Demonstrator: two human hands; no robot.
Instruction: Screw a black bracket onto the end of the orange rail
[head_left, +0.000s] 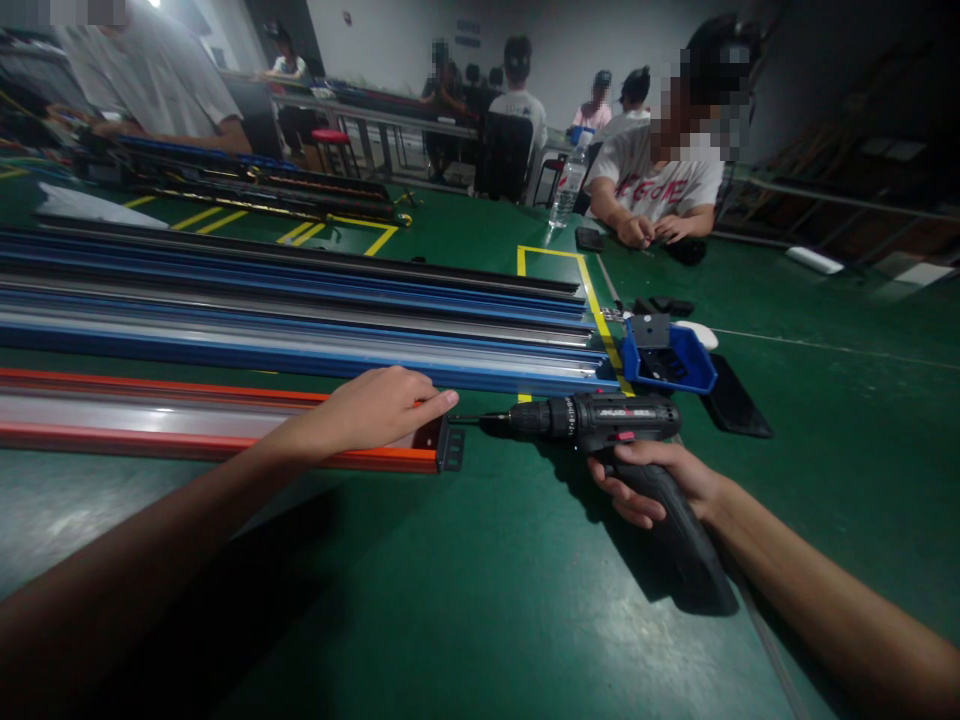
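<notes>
A long orange metal rail (390, 459) with a pale inner channel lies along the table from the left. My left hand (379, 405) lies over its right end, fingers curled down on the far side and mostly hidden, thumb pointing right. A dark end cap (453, 450) with slots sits on that end. In my right hand (667, 478) is a black cordless drill (634, 415), gripped by its handle. The drill's long bit (471, 417) points left and its tip meets the end cap near my left thumb; the exact contact point is too small to make out.
Several blue and black rails (510, 370) lie just behind the orange one. A blue bin (694, 375) with dark parts, a black phone-like slab (739, 400) and a water bottle (568, 190) stand beyond the drill. A co-worker (652, 180) sits across the green table (480, 600).
</notes>
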